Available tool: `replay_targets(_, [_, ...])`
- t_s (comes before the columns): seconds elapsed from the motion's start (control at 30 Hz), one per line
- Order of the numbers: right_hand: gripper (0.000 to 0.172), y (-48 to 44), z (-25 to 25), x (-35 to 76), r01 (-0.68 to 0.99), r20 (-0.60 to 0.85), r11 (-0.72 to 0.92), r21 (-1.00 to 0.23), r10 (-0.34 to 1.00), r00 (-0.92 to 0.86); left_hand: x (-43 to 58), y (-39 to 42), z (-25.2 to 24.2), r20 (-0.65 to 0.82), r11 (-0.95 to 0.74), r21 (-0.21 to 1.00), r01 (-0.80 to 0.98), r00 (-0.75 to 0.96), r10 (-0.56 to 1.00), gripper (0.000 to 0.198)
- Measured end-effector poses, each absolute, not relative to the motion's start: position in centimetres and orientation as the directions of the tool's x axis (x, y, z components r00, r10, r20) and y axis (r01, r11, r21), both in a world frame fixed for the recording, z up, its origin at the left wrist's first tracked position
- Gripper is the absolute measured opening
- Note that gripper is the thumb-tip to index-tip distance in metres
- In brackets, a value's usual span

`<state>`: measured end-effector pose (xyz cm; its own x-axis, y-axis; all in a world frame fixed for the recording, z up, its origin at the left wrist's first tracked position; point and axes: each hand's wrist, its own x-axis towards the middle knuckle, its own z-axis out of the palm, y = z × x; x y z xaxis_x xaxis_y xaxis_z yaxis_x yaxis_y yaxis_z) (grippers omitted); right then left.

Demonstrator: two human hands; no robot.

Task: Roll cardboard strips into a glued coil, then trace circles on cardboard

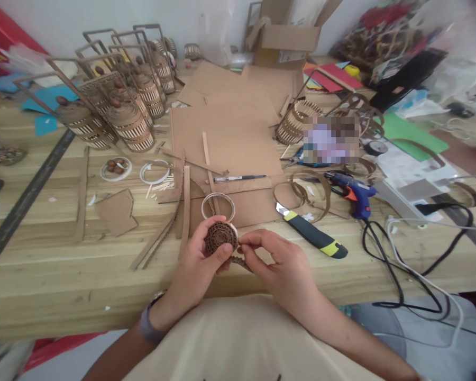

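Observation:
Between the thumb and fingers of my left hand (206,254) is a round coil of corrugated cardboard (219,236), its spiral face turned up. On the coil's right side, my right hand (277,259) pinches the loose corrugated cardboard strip (241,261) that trails from it. A pale band shows along the coil's upper right edge. Just beyond the coil lies a white ring (218,206). A utility knife (311,230) with a black and yellow handle rests to the right of my right hand.
Cardboard sheets (226,127) cover the table's middle, with a pen (240,179) on them. Lidded cardboard lanterns (127,121) with tall handles stand at back left. A blue glue gun (355,193) and its cables lie right. Brown balls (117,165) sit inside another white ring.

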<state>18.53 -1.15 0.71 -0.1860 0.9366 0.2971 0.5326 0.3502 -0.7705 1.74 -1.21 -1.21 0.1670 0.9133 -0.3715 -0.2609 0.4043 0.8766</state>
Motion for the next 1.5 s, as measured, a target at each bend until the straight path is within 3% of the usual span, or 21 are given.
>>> replay_targets(0.23, [0.016,-0.9,0.7,18.5,0.600,0.273,0.336,-0.726,0.942,-0.197,1.9,-1.3,-0.9,-0.324,0.336,0.935,-0.113,0.108,0.940,0.051])
replay_targets(0.47, [0.016,-0.6,0.3,18.4,0.699,0.329,0.383,-0.604,0.919,-0.219,2.2,-1.1,-0.6,-0.323,0.332,0.940,-0.072,0.115,0.939,0.050])
replay_targets(0.67, [0.014,-0.2,0.6,19.2,0.688,0.275,0.347,-0.638,0.937,-0.218,2.0,-1.1,-0.5,-0.313,0.328,0.941,-0.082,0.160,0.936,0.047])
replay_targets(0.97, [0.011,2.5,-0.3,24.7,0.761,0.254,0.078,-0.643,0.960,0.116,1.7,-1.3,-0.6,-0.338,0.377,0.923,-0.071,0.314,0.887,0.044])
replay_targets(1.23, [0.012,3.1,-1.6,32.6,0.790,0.239,-0.265,-0.554,0.858,0.455,1.5,-1.2,-1.0,-0.373,0.412,0.909,-0.057,0.329,0.868,0.048])
replay_targets(1.5, [0.013,3.6,-3.4,36.1,0.740,0.267,-0.328,-0.587,0.785,0.559,2.1,-1.7,0.0,-0.429,0.449,0.892,-0.049,0.218,0.877,0.049])
